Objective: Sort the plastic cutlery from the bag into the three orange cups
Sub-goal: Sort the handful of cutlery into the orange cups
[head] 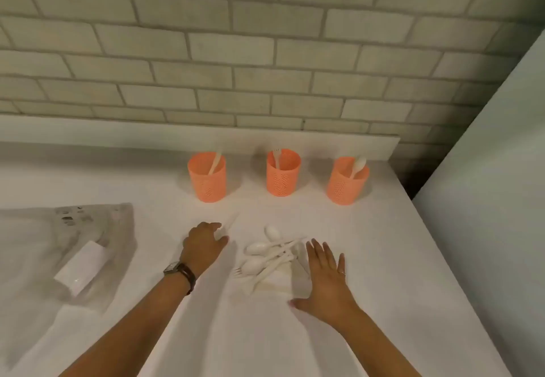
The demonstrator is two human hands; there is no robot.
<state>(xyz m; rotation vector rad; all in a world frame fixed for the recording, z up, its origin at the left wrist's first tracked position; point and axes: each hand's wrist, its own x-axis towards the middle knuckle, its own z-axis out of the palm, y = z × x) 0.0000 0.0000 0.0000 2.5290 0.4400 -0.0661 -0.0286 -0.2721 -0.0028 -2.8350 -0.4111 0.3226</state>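
Note:
Three orange cups stand in a row near the wall. The left cup (207, 177) holds a knife, the middle cup (283, 173) a fork, the right cup (347, 181) a spoon. A pile of white plastic cutlery (269, 255) lies on the counter between my hands, partly over white napkins (277, 281). My left hand (203, 245) grips a white knife (230, 222) whose blade points up and right toward the cups. My right hand (324, 273) is flat with fingers spread, resting just right of the pile.
The clear plastic bag (67, 247) lies at the left with a white packet (81, 270) inside it. A brick wall and a low white ledge (177, 135) back the counter. The counter's right edge (436, 244) borders a pale wall.

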